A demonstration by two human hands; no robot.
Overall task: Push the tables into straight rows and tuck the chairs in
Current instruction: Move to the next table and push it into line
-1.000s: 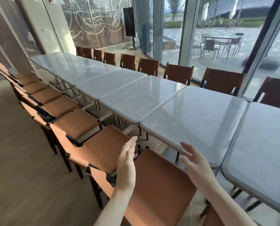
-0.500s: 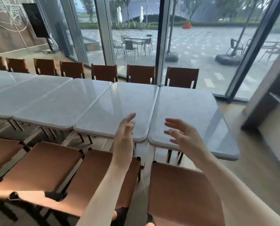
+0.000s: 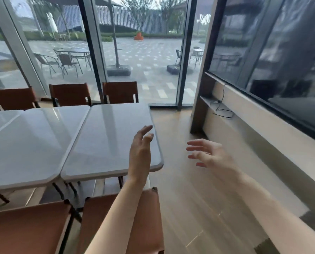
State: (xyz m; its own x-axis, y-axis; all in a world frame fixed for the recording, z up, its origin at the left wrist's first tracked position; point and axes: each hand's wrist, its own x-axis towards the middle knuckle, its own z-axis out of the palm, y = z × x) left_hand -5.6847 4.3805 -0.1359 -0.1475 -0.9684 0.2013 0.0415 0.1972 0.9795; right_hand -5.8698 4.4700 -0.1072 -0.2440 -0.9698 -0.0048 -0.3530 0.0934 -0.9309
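The last grey marble-topped table (image 3: pixel 109 140) ends the row, butted against its neighbour table (image 3: pixel 28 143) on the left. My left hand (image 3: pixel 141 154) hovers over the end table's near right corner, fingers straight, holding nothing. My right hand (image 3: pixel 209 155) floats further right over the wooden floor, fingers spread and empty. Below my left forearm stands a brown leather chair (image 3: pixel 145 222), with a second brown chair (image 3: pixel 28 228) beside it on the left. Three brown chairs line the far side, the nearest to the end being the far chair (image 3: pixel 120 92).
Glass walls with dark frames (image 3: pixel 96 57) run behind the tables, a patio with outdoor furniture beyond. On the right, a low ledge (image 3: pixel 259 125) with a loose black cable (image 3: pixel 221 107) sits under a dark screen wall. Wooden floor (image 3: pixel 195 208) lies between the table end and the ledge.
The view has swung right along the row to its last table. Both hands moved right with it, still raised and empty; my right hand is now past the table's end, over the floor.
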